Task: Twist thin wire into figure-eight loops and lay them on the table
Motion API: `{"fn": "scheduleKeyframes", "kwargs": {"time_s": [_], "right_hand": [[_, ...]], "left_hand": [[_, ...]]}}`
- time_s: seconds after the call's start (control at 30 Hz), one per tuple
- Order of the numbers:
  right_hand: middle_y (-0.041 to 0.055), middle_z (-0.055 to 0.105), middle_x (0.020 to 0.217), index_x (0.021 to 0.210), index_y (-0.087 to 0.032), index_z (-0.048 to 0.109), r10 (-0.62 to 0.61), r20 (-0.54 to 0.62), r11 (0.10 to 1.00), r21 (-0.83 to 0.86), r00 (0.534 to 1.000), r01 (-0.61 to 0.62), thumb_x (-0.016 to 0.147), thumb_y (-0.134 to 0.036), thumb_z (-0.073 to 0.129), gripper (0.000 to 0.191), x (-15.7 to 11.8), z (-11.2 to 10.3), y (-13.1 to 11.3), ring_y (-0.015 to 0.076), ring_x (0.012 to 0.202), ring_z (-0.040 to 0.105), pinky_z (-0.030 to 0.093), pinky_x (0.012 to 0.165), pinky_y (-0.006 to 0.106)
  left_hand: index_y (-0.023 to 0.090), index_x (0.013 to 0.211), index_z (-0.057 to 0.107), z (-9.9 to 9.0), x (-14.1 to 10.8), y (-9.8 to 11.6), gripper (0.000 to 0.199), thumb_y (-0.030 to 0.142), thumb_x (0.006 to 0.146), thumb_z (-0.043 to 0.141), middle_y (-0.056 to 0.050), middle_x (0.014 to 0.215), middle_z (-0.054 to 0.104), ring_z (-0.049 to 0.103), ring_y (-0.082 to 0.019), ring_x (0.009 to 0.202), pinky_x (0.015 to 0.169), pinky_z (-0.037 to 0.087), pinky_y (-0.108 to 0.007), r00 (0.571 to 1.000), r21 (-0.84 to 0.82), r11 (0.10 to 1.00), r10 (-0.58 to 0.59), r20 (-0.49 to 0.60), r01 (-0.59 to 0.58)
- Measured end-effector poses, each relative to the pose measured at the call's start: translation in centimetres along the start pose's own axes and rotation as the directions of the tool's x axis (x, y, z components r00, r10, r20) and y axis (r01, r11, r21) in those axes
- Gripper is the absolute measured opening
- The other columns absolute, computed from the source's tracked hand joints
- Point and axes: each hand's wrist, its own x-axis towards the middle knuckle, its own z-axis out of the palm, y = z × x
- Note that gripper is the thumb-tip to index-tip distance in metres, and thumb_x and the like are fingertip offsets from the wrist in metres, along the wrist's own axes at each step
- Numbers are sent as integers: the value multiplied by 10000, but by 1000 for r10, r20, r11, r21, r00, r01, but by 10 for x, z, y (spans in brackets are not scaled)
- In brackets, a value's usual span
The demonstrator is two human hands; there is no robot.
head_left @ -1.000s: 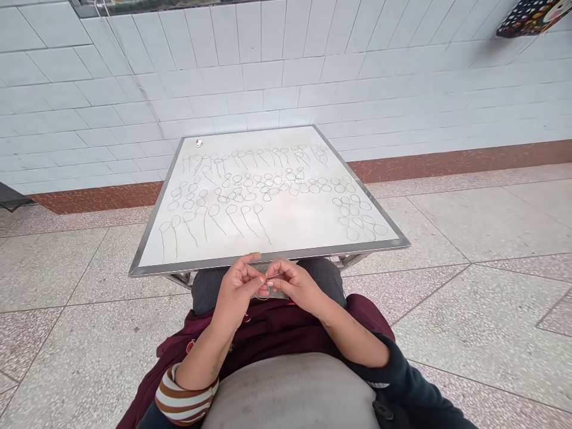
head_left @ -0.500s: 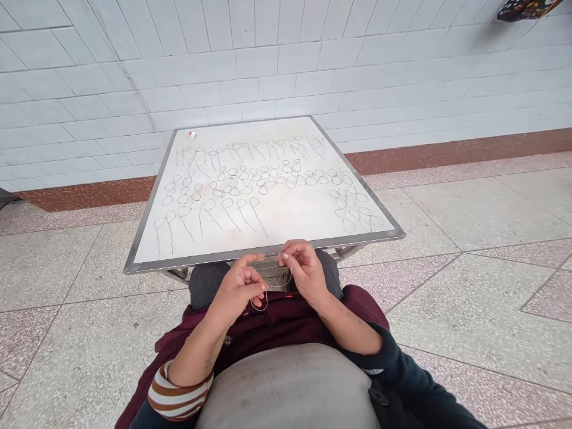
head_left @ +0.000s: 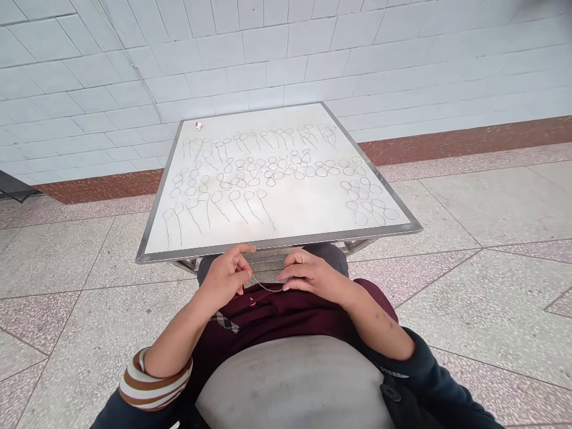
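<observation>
In front of my lap, a thin wire (head_left: 267, 289) sags between my two hands in a shallow curve. My left hand (head_left: 227, 275) pinches one end between thumb and a fingertip, its index finger stretched toward the table edge. At the other end, my right hand (head_left: 315, 275) has its thumb and fingers closed about the wire. On the table lie many similar thin wires: several single loops with long tails (head_left: 217, 195) nearest me, and twisted double loops (head_left: 357, 189) at the right.
The white table (head_left: 304, 220) has a grey metal rim and stands against a tiled wall (head_left: 250, 77). A small white and red object (head_left: 199, 126) sits at its far left corner. My knees are under its near edge. Terrazzo floor (head_left: 447, 250) surrounds it.
My right hand has turned over and dropped lower, and the wire now hangs as one simple curve instead of a bent loop. My left hand has shifted slightly left. The view has tilted slightly.
</observation>
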Motion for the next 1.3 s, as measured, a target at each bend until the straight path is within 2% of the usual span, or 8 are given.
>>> {"fn": "scheduleKeyframes", "kwargs": {"time_s": [0.13,0.3,0.4,0.63,0.77,0.87,1.07,1.3], "right_hand": [[40,544,804,837,-191,688,-25,-7,997,-74,1000,24,875,-287,624,122,-3,4,-1,143,779,512,448,697,260],[41,562,755,782,-174,631,46,-237,951,-288,970,-115,909,-240,565,158,-10,9,2,151,734,509,431,662,274],[50,584,778,804,-171,635,37,-286,908,-391,958,-151,912,-252,563,154,-14,12,7,162,752,521,425,678,287],[40,627,784,850,-191,671,-44,-262,825,-553,964,-113,906,-262,583,126,-17,7,14,166,759,514,390,712,316],[50,671,964,1015,-222,667,-39,-239,797,-593,970,-114,892,-273,607,146,-10,1,-4,210,960,527,386,875,385],[56,673,1048,1127,-210,624,-83,-148,804,-594,986,-21,913,-270,579,227,3,8,-21,212,1051,518,344,981,416],[39,652,812,983,-178,646,-87,-38,854,-518,995,55,965,-178,443,204,16,34,-19,165,770,522,414,742,316],[31,540,723,920,-192,642,-71,24,849,-523,997,73,978,-179,378,270,7,39,-14,161,697,451,366,618,286]], "left_hand": [[154,1202,521,-4,0,1,495,133,708,538,35,738,523,483,-72,494,442,430,-209,1000,26,999,-26,4,26],[149,1190,543,-3,3,-3,504,143,686,541,25,717,526,477,-92,519,386,379,-193,999,20,998,-52,0,52],[149,1212,534,1,3,-5,535,152,677,540,26,710,523,477,-96,518,373,371,-192,998,5,998,-61,-3,61],[163,1190,561,1,0,-12,525,128,668,528,30,707,514,474,-83,513,383,376,-177,995,5,995,-101,17,101],[149,1207,546,3,2,-19,537,140,670,541,24,709,515,483,-98,541,376,390,-182,996,-15,996,-90,-25,90],[142,1201,545,7,4,-21,524,158,677,559,28,702,509,480,-101,542,374,398,-188,997,-39,998,-58,-51,56],[129,1194,530,17,4,-15,515,163,682,573,44,684,518,459,-73,473,378,402,-193,998,-132,990,-47,-30,43],[145,1178,536,23,5,-20,503,157,677,579,49,664,507,486,-83,494,368,389,-182,998,-138,988,-67,14,68]]}}
